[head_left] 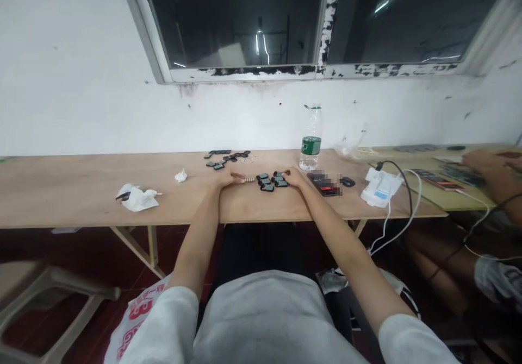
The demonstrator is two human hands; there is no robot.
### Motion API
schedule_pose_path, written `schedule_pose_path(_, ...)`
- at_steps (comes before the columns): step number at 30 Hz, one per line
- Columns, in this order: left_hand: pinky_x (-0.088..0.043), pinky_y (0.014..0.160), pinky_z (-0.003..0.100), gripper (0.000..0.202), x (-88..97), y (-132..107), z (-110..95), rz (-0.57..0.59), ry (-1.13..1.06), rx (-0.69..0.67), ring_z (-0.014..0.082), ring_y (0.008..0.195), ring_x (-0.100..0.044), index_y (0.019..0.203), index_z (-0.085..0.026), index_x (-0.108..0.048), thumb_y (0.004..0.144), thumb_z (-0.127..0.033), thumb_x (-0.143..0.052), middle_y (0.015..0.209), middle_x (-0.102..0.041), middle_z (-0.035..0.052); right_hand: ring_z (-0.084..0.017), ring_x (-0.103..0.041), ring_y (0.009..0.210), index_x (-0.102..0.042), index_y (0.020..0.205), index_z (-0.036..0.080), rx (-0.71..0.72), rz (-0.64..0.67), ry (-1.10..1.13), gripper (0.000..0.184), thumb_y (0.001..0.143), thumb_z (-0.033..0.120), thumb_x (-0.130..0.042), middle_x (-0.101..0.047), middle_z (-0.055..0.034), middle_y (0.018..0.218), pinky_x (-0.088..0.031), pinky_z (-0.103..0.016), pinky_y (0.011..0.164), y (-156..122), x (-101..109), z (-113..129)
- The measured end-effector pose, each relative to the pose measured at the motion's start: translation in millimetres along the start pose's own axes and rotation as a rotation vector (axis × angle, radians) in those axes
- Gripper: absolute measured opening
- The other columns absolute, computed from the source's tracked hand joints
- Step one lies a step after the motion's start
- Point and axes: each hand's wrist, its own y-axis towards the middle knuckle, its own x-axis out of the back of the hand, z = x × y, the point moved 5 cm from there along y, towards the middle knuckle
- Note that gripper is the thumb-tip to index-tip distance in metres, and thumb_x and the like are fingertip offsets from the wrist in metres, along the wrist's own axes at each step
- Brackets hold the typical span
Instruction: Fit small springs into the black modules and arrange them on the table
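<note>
On the wooden table, my left hand point(231, 179) lies with its fingers stretched out, next to a short row of small beige pieces point(249, 179). It is too small to see whether the fingertips touch that row. Just right of the row, several flat black-and-grey tag-like pieces point(267, 188) are laid out in two columns. My right hand point(293, 177) is at the right column, its fingers curled together by the upper piece point(278, 174). Whatever sits between those fingers is hidden. Farther back lies a loose pile of similar black-and-grey pieces point(219, 165) with tiny pale bits point(246, 159).
A water bottle point(310, 145) stands behind my right hand. Rightward are a phone point(323, 183), a small black object point(347, 181) and a white power strip point(381, 188) with cables. Crumpled tissues point(141, 198) lie left. Another person's hand point(485, 160) is far right.
</note>
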Motion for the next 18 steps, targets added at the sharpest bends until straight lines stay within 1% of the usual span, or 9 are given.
schedule_pose_path(2,-0.056,0.094,0.038,0.055,2.0,3.8,3.1,-0.001,0.068,0.000,0.0338,0.107,-0.072,0.095,-0.024,-0.086,0.046,-0.043,-0.100,0.102,-0.081,0.0072,-0.024,-0.074,0.096,-0.077,0.094,0.014,-0.028,-0.042,0.028,0.011,0.086,0.016,-0.070,-0.080,-0.0128,0.104,-0.056,-0.031,0.090,-1.1,2.7,0.0)
schedule_pose_path(4,-0.056,0.092,0.037,0.052,2.0,7.6,5.7,0.005,0.110,-0.020,0.0323,0.105,-0.072,0.094,-0.025,-0.086,0.048,-0.043,-0.100,0.101,-0.081,0.0063,-0.022,-0.073,0.093,-0.074,0.095,0.015,-0.050,-0.073,0.082,0.012,0.084,0.016,-0.071,-0.079,-0.0107,0.102,-0.057,-0.031,0.088,-2.6,5.1,0.1)
schedule_pose_path(8,-0.057,0.085,0.035,0.045,-0.6,10.0,9.4,0.016,0.136,-0.086,0.0292,0.096,-0.073,0.094,-0.024,-0.086,0.056,-0.047,-0.096,0.097,-0.081,0.0055,-0.020,-0.071,0.088,-0.069,0.092,0.017,-0.090,-0.108,0.179,0.013,0.079,0.015,-0.070,-0.076,-0.0057,0.093,-0.056,-0.029,0.085,-5.5,9.8,1.0)
schedule_pose_path(11,-0.057,0.079,0.035,0.042,-3.2,7.4,7.7,-0.020,0.147,-0.119,0.0265,0.087,-0.071,0.095,-0.021,-0.085,0.064,-0.048,-0.092,0.090,-0.079,0.0062,-0.019,-0.069,0.085,-0.067,0.089,0.017,-0.096,-0.148,0.228,0.013,0.077,0.015,-0.069,-0.074,-0.0043,0.090,-0.056,-0.029,0.085,-6.6,13.8,5.1)
schedule_pose_path(14,-0.057,0.078,0.036,0.037,-12.5,3.4,-6.4,-0.086,0.133,-0.209,0.0249,0.084,-0.070,0.098,-0.018,-0.084,0.074,-0.045,-0.087,0.093,-0.078,0.0090,-0.019,-0.069,0.083,-0.068,0.095,0.017,-0.088,-0.194,0.316,0.017,0.078,0.017,-0.067,-0.074,-0.0054,0.093,-0.057,-0.031,0.084,-6.4,14.4,13.7)
schedule_pose_path(15,-0.057,0.079,0.036,0.035,-17.6,1.8,-14.9,-0.114,0.123,-0.273,0.0245,0.085,-0.069,0.102,-0.017,-0.083,0.078,-0.043,-0.085,0.097,-0.077,0.0102,-0.019,-0.069,0.083,-0.069,0.097,0.017,-0.075,-0.194,0.353,0.018,0.079,0.017,-0.066,-0.075,-0.0061,0.095,-0.058,-0.032,0.084,-6.2,12.9,17.8)
schedule_pose_path(17,-0.058,0.081,0.035,0.033,-26.7,-2.9,-35.6,-0.233,0.094,-0.440,0.0232,0.091,-0.068,0.109,-0.016,-0.081,0.087,-0.040,-0.077,0.109,-0.074,0.0124,-0.020,-0.070,0.084,-0.070,0.097,0.017,-0.029,-0.165,0.426,0.017,0.081,0.018,-0.065,-0.076,-0.0075,0.097,-0.059,-0.034,0.085,-5.9,7.7,27.9)
schedule_pose_path(18,-0.058,0.082,0.035,0.032,-33.4,-5.1,-45.4,-0.256,0.090,-0.512,0.0235,0.095,-0.068,0.112,-0.016,-0.081,0.090,-0.038,-0.075,0.113,-0.072,0.0130,-0.020,-0.071,0.084,-0.071,0.096,0.017,-0.001,-0.141,0.457,0.016,0.081,0.018,-0.065,-0.077,-0.0081,0.097,-0.059,-0.034,0.085,-6.2,4.6,33.3)
